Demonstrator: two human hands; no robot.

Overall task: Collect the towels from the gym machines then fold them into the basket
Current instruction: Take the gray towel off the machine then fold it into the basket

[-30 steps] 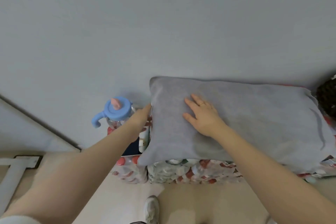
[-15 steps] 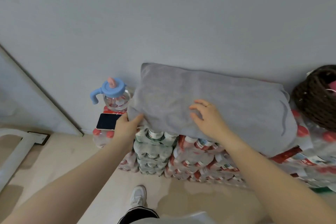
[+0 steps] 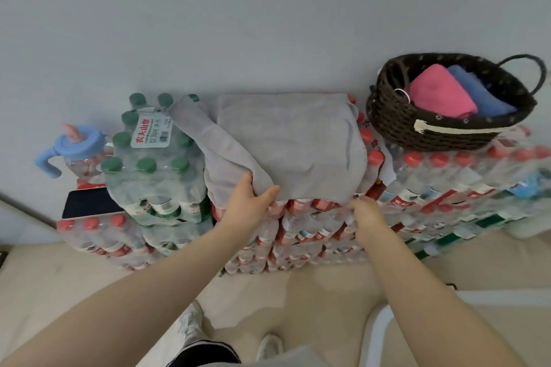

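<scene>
Grey cloth, the towel (image 3: 286, 146), lies at the middle of the frame on top of stacked shrink-wrapped packs of water bottles (image 3: 313, 226) set against a pale wall (image 3: 238, 9). It is partly folded: its left portion is doubled over toward the right, and the fold runs diagonally from the upper left down to the lower middle. The towel's long axis runs left to right across the frame, its near edge hanging slightly over the front of the packs.

The left hand (image 3: 250, 205) has its grip clamped on the towel's lower edge at the folded corner, thumb on top and fingers under the cloth. The right hand (image 3: 368, 216) sits at the towel's lower right corner, just below the edge; whether its grip has closed on the cloth I cannot tell.

At the upper right, a dark woven basket (image 3: 396, 122) rests on the packs, holding a pink towel (image 3: 441, 92) and a blue towel (image 3: 480, 95) side by side. At the left stand a green-capped bottle pack (image 3: 152, 164), a blue-lidded cup (image 3: 74, 147) and a dark phone (image 3: 89, 202).
</scene>
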